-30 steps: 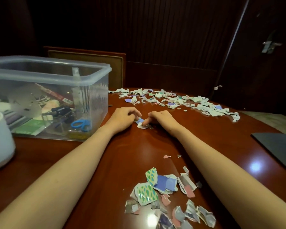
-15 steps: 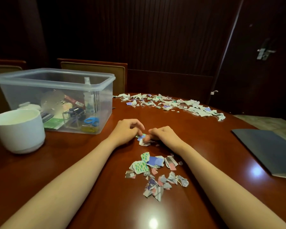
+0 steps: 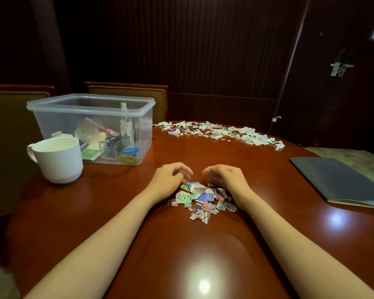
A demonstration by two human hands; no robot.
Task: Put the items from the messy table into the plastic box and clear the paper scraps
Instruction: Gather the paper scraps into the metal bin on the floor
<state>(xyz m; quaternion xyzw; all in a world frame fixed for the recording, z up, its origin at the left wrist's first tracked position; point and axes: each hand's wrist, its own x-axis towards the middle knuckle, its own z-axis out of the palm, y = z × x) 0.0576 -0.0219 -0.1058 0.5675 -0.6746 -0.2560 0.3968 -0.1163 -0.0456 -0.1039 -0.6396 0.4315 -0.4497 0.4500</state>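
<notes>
I see the paper scraps (image 3: pixel 201 197) heaped on the worktop (image 3: pixel 181 244) between my left hand (image 3: pixel 171 178) and right hand (image 3: pixel 227 178), just under loosely curled, empty fingers (image 3: pixel 185 170), plastic box (image 3: pixel 91 104) beyond the left fingers.

bare table (image 3: pixel 203 152) beyond near scraps (image 3: pixel 201 197), white cup (image 3: pixel 56 160) (left) beside plastic box (image 3: pixel 144 134), folder (image 3: pixel 337 180) right

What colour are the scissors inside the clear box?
The scissors have blue handles, seen through the wall of the plastic box in the head view.
</notes>
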